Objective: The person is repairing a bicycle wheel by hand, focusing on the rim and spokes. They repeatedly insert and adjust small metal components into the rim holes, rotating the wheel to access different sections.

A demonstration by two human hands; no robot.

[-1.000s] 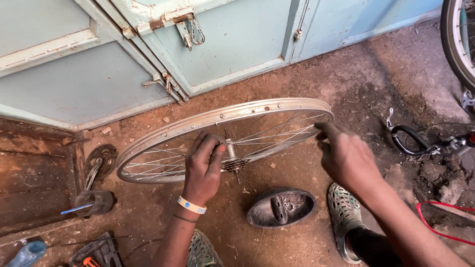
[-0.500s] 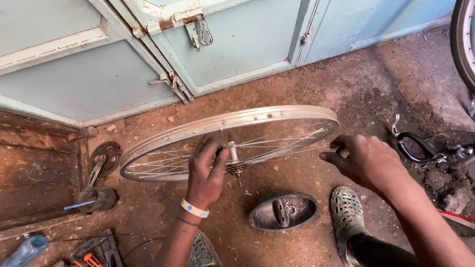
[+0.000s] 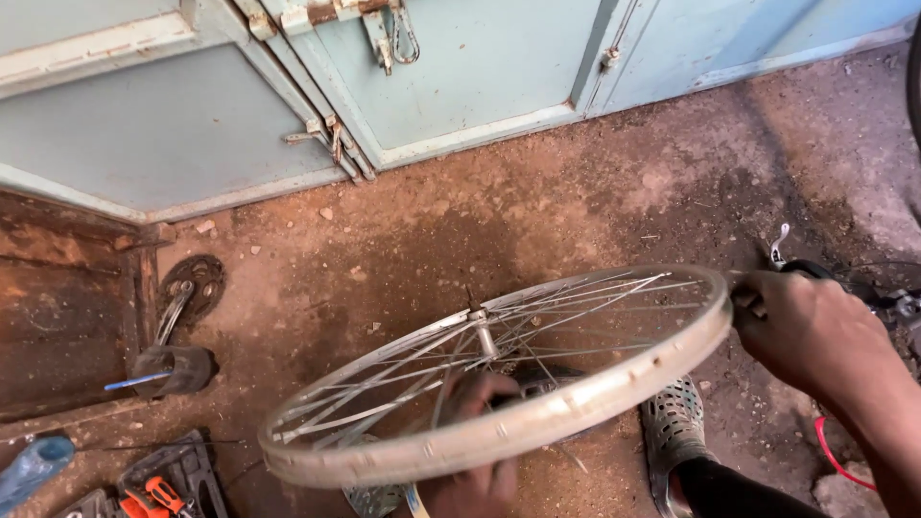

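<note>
I hold a bare spoked bicycle wheel rim point(image 3: 537, 422) tilted over the dirt floor. My right hand point(image 3: 815, 331) grips the rim's right edge. My left hand point(image 3: 475, 451) is under the spokes near the hub point(image 3: 484, 336), partly hidden by the near rim, and its fingers close around something at the hub that I cannot make out. My foot in a grey perforated clog point(image 3: 676, 436) stands below the wheel.
Pale blue metal doors point(image 3: 460, 86) with a latch run along the back. A crank with chainring point(image 3: 187, 288) and pedal point(image 3: 173, 369) lies at left. A tool tray with orange-handled tools point(image 3: 163, 484) sits bottom left. Bicycle parts point(image 3: 863, 283) lie at right.
The wheel has swung nearer and lower right, now tilted with its near rim across my left hand. The dark shoe on the floor is now hidden beneath it.
</note>
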